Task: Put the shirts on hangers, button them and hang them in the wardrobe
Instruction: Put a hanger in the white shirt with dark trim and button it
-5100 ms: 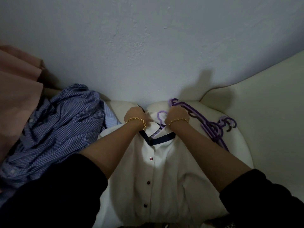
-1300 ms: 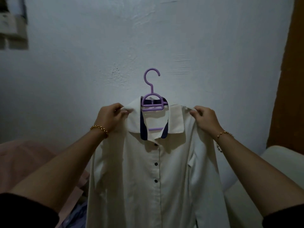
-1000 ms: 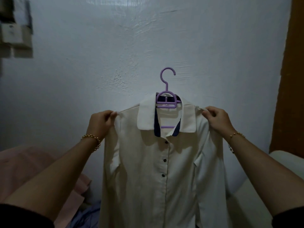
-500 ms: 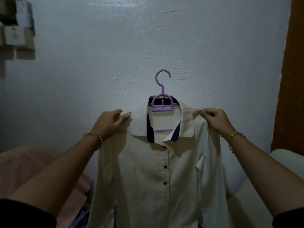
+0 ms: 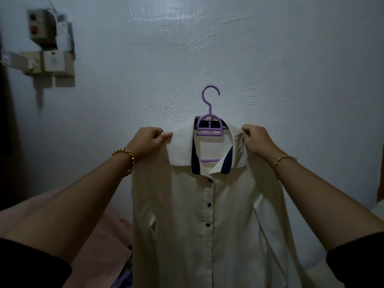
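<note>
Fingers [image 5: 164, 135] of left hand [image 5: 148, 140] and right hand [image 5: 257, 140] pinch the shoulders of the white shirt [image 5: 212, 221], purple hanger [image 5: 209, 123] inside, held up before the wall [image 5: 291, 59] (switch box [image 5: 49, 48] upper left, pink fabric [image 5: 99, 246] below).

One shirt [image 5: 187, 225], one hanger [image 5: 209, 134], two hands [image 5: 149, 140] [image 5: 257, 140]

Only 1 view: a wide-angle camera on the person's head, facing forward and about level at a pale wall [image 5: 207, 48], with the 2 forearms running in from the bottom corners. It sits near: the left hand [image 5: 151, 140] and right hand [image 5: 257, 140], gripping the shirt [image 5: 207, 225] at its shoulders, lie at mid-frame, and the shirt on its hanger [image 5: 208, 134] fills the lower middle. The lens bends the edges — a wall box [image 5: 49, 44] at the upper left leans.
</note>
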